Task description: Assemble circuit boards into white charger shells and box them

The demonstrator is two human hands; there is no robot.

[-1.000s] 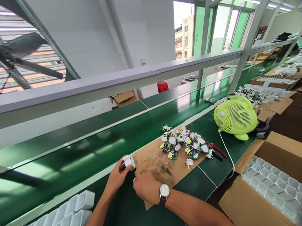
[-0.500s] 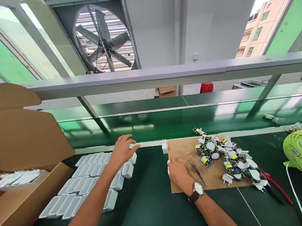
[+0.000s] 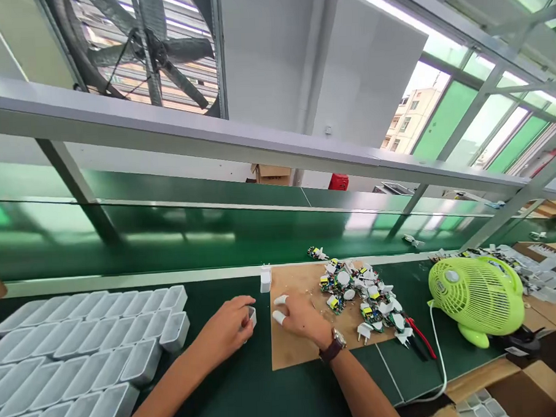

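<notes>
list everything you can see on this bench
conveyor belt: one, dark green, behind
board: one, brown, centre
empty shells: many, white, rows at left
held shell: one, white, in left hand
charger: one, white, upright by conveyor belt
circuit boards and plugs: pile, green and white, on board
cutters: one, red handles, right of pile
desk fan: one, lime green, far right
left hand: grips the held shell
right hand: white finger cots, watch, rests on board

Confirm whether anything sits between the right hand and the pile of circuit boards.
Nothing visible. The right hand rests on the brown board; only bare board lies between it and the pile of circuit boards. The left hand holds a white shell.
</notes>
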